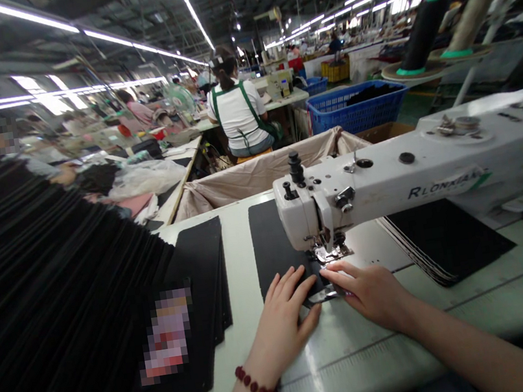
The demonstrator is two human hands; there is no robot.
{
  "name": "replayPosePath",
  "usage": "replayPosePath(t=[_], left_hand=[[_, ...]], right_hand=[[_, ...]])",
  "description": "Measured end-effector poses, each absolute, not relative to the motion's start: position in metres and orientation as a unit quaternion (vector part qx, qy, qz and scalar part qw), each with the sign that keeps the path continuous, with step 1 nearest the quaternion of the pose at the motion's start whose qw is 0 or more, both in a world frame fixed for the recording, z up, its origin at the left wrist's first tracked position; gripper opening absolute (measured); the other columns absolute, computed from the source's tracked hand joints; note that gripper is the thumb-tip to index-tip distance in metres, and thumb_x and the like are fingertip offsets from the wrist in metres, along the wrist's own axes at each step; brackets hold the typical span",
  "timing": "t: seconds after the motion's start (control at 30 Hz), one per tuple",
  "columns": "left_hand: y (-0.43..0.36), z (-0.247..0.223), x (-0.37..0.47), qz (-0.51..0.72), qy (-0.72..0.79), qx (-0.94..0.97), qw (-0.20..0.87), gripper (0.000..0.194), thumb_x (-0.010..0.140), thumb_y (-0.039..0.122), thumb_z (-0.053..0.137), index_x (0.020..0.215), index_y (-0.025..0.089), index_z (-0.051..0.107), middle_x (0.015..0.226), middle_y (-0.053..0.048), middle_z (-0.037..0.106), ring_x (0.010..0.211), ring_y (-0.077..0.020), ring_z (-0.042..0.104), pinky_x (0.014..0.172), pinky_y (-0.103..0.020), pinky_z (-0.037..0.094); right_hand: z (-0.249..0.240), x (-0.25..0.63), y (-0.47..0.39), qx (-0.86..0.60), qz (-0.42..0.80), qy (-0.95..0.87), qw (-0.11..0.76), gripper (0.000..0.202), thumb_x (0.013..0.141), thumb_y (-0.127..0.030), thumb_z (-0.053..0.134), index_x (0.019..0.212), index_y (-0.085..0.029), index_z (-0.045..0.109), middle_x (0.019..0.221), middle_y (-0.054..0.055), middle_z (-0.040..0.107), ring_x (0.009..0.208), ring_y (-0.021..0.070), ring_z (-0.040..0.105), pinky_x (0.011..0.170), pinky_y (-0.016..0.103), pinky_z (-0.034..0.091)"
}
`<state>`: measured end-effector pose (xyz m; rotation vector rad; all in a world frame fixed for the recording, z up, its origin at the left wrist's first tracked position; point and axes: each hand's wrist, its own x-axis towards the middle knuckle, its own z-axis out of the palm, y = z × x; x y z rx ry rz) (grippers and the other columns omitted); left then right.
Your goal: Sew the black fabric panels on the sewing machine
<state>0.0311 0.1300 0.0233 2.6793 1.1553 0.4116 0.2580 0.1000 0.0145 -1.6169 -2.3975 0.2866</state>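
Observation:
A black panel (271, 240) lies flat on the pale green table, its right part under the head of a white sewing machine (367, 180). My left hand (288, 310), with a dark red bead bracelet (256, 385) at the wrist, rests on the panel's near part with its fingers spread. Just right of it, my right hand (371, 291) is closed around small metal scissors or snips (325, 294), whose blades point left towards my left hand. Its fingertips are close in front of the presser foot (331, 252). The handle is mostly hidden under the palm.
Tall piles of black panels (49, 286) fill the left, with more black pieces (207, 263) beside them. Another black stack (449, 237) lies right of the needle. Behind are a cloth-lined bin (240, 183), a blue basket (356, 106) and a seated person (238, 111).

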Motion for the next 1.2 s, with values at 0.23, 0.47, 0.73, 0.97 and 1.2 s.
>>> replayPosePath(t=[0.23, 0.47, 0.73, 0.97, 1.2], left_hand=[[0.1322, 0.0213, 0.0319, 0.135, 0.41, 0.897, 0.096, 0.047, 0.092, 0.036, 0.049, 0.138, 0.031, 0.038, 0.148, 0.0, 0.035, 0.137, -0.0218, 0.03, 0.114, -0.048, 0.025], [0.136, 0.0189, 0.0336, 0.127, 0.424, 0.891, 0.103, 0.058, 0.093, 0.038, 0.046, 0.145, 0.029, 0.023, 0.152, -0.001, 0.028, 0.14, -0.0207, 0.023, 0.115, -0.047, 0.022], [0.136, 0.0165, 0.0348, 0.117, 0.433, 0.889, 0.095, 0.06, 0.094, 0.042, 0.043, 0.147, 0.029, 0.018, 0.153, 0.0, 0.023, 0.141, -0.0202, 0.019, 0.115, -0.046, 0.021], [0.1376, 0.0144, 0.0344, 0.117, 0.431, 0.89, 0.09, 0.062, 0.093, 0.043, 0.043, 0.147, 0.028, 0.017, 0.153, -0.001, 0.022, 0.141, -0.0213, 0.019, 0.115, -0.047, 0.021], [0.1363, 0.0164, 0.0355, 0.133, 0.431, 0.888, 0.089, 0.064, 0.092, 0.04, 0.046, 0.147, 0.027, 0.016, 0.153, -0.003, 0.022, 0.142, -0.0229, 0.017, 0.115, -0.049, 0.021]], right_hand=[[0.0152, 0.2586, 0.1001, -0.551, 0.1, -0.82, 0.118, 0.055, 0.084, -0.017, 0.045, 0.137, -0.03, 0.04, 0.139, -0.001, 0.047, 0.108, 0.0201, 0.058, 0.081, 0.034, 0.048], [0.0165, 0.2597, 0.0996, -0.552, 0.108, -0.819, 0.116, 0.053, 0.084, -0.017, 0.044, 0.136, -0.028, 0.043, 0.138, 0.002, 0.048, 0.106, 0.0204, 0.058, 0.082, 0.034, 0.047], [0.0159, 0.259, 0.1007, -0.555, 0.101, -0.818, 0.115, 0.052, 0.084, -0.018, 0.043, 0.135, -0.029, 0.043, 0.138, 0.001, 0.048, 0.103, 0.0214, 0.06, 0.08, 0.035, 0.048], [0.0142, 0.2593, 0.1003, -0.555, 0.099, -0.818, 0.117, 0.052, 0.084, -0.018, 0.043, 0.135, -0.029, 0.043, 0.138, 0.001, 0.048, 0.102, 0.0215, 0.06, 0.08, 0.035, 0.048], [0.0155, 0.2591, 0.0997, -0.559, 0.104, -0.814, 0.118, 0.052, 0.084, -0.017, 0.044, 0.135, -0.029, 0.044, 0.137, 0.002, 0.049, 0.102, 0.021, 0.06, 0.081, 0.035, 0.047]])
